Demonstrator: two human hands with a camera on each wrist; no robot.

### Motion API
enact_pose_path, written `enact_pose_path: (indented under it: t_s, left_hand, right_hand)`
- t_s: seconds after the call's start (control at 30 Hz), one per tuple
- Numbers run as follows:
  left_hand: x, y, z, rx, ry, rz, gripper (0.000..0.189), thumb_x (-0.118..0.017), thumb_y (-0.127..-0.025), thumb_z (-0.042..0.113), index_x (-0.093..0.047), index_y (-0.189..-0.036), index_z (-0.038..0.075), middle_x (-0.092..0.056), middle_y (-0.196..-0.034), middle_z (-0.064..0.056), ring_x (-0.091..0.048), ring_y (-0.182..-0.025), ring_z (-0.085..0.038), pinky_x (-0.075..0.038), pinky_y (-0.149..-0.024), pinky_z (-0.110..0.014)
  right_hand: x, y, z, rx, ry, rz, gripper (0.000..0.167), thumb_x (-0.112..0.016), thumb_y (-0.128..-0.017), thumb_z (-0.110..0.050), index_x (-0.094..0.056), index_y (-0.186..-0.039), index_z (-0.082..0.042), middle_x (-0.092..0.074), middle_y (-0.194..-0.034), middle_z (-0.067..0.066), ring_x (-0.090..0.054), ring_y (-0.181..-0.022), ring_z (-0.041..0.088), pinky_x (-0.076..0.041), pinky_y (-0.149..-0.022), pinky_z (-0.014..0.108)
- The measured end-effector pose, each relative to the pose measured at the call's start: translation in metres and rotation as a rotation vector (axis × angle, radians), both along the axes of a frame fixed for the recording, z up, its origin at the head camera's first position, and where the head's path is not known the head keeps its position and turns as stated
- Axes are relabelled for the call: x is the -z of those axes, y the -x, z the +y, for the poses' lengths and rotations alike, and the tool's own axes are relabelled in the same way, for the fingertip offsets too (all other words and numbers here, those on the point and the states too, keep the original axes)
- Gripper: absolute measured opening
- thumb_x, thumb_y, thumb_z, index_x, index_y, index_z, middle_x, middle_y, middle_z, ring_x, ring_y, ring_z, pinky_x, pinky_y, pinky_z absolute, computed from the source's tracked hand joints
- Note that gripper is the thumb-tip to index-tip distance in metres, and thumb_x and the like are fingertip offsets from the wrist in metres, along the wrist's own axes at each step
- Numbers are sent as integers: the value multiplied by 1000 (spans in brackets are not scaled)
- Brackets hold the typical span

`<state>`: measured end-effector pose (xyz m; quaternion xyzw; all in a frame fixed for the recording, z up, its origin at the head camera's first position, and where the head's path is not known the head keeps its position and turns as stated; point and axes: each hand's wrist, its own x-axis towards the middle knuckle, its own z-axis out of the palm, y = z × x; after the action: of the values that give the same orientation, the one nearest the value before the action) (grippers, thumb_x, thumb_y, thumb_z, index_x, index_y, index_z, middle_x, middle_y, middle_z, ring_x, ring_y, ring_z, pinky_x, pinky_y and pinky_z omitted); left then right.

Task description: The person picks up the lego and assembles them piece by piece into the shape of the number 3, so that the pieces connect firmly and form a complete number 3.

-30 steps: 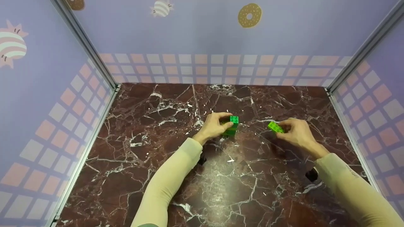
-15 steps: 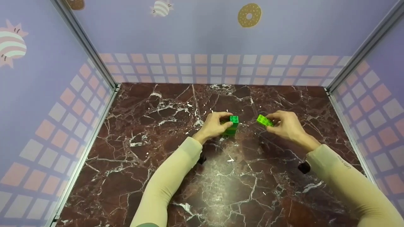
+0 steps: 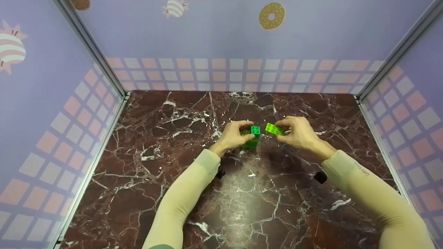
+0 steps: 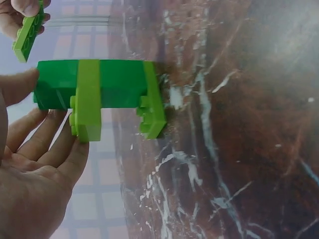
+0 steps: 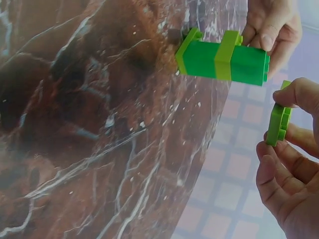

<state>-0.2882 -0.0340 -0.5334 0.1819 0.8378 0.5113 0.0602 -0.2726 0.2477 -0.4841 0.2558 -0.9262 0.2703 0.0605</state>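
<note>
A tower of toy building bricks (image 3: 255,130) stands upright on the table, dark green bricks (image 4: 122,82) alternating with lime-green plates (image 4: 89,99) that jut out to one side. My left hand (image 3: 232,135) grips its top dark green brick between thumb and fingers; four studs show on top. Just right of the tower, raised off the table, my right hand (image 3: 300,132) pinches a lime-green studded plate (image 3: 272,129) by its right end. In the right wrist view this plate (image 5: 277,119) is apart from the tower (image 5: 202,59), near its top.
The table (image 3: 193,207) is dark red marble with white veins. A lilac wall (image 3: 221,34) with pink and white squares closes the back, and similar panels (image 3: 31,145) stand at both sides. A small black object (image 3: 320,177) sits at each wrist.
My right hand has moved left with the lime-green plate, from well right of the tower to close beside it. The left hand has kept its grip on the tower.
</note>
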Motion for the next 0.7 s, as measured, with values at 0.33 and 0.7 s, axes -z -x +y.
enact_pose_path:
  t_s: [0.33,0.7]
  left_hand:
    - [-12,3,-3,68,-45,62,59,-91,-91,10,-71,-146,-2,-74,-146,-27,-77,-131,-40,-62,-116,-47]
    - [-16,2,-5,40,-31,159,45,-90,-96,16,-78,-137,1,-79,-139,-21,-79,-126,-38,-65,-110,-47]
  right_hand:
    - [-6,6,-26,-71,-26,22,39,-87,-84,-15,-86,-122,-4,-82,-100,15,-75,-82,33,-57,-74,41]
    - [-11,16,-45,-144,-36,36,40,-87,-86,-17,-85,-124,-4,-82,-101,14,-72,-81,30,-57,-74,42]
